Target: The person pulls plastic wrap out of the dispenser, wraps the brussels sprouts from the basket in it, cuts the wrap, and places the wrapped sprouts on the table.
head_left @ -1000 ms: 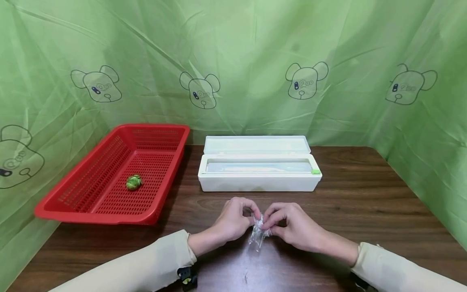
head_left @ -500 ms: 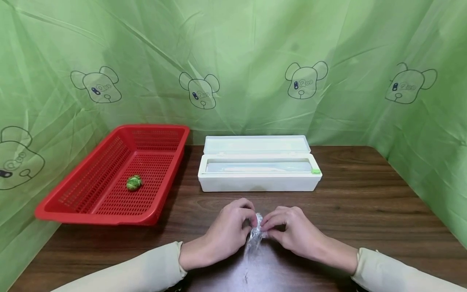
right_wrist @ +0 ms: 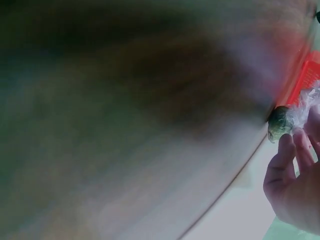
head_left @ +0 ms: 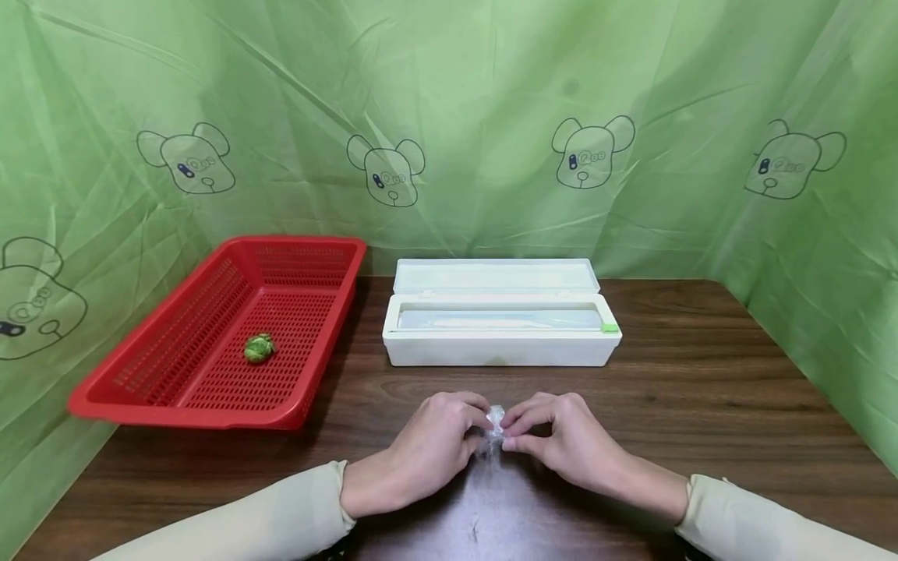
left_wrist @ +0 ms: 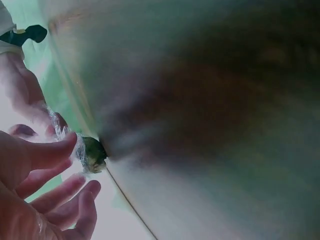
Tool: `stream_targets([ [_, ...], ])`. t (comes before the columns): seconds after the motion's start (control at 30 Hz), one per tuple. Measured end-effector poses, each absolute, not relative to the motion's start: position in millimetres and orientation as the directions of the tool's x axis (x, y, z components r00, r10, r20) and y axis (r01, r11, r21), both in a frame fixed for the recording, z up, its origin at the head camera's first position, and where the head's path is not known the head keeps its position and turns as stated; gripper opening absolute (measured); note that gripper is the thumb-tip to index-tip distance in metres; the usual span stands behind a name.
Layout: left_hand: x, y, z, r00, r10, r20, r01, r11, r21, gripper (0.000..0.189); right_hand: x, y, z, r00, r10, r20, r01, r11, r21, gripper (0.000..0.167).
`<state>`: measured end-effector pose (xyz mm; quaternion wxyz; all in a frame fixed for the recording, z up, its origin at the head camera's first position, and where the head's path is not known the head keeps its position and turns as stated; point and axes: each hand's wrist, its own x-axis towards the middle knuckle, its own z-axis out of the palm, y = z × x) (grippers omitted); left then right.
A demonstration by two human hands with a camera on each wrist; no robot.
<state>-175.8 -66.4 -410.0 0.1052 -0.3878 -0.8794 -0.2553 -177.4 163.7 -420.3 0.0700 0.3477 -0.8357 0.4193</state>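
Crumpled clear cling film is bunched between both hands, low over the table's near middle. In the wrist views the film wraps a small green Brussels sprout, whose dark round end pokes out beyond the fingertips. My left hand pinches the film from the left with thumb and fingertips. Opposite it, my right hand pinches the gathered film between thumb and forefinger. From the head camera, fingers and film hide the sprout.
At left stands a red perforated basket with another Brussels sprout inside. Beyond the hands sits a white cling film dispenser, lid raised, a green slider at its right end. Green cloth encloses the brown wooden table.
The loose film tail hanging toward the front has been gathered in and now looks shorter. My left hand has shifted slightly left and nearer; the right hand stays nearly in place.
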Motion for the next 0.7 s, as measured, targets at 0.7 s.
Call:
stream_targets([
  [0.7,-175.1,-61.3,-408.7,-0.906,0.397,0.148,0.378,0.602,0.704,0.018,-179.5,150.4,-408.8,-0.942,-0.332,-0.05,-0.143,0.53,-0.836,0.012],
])
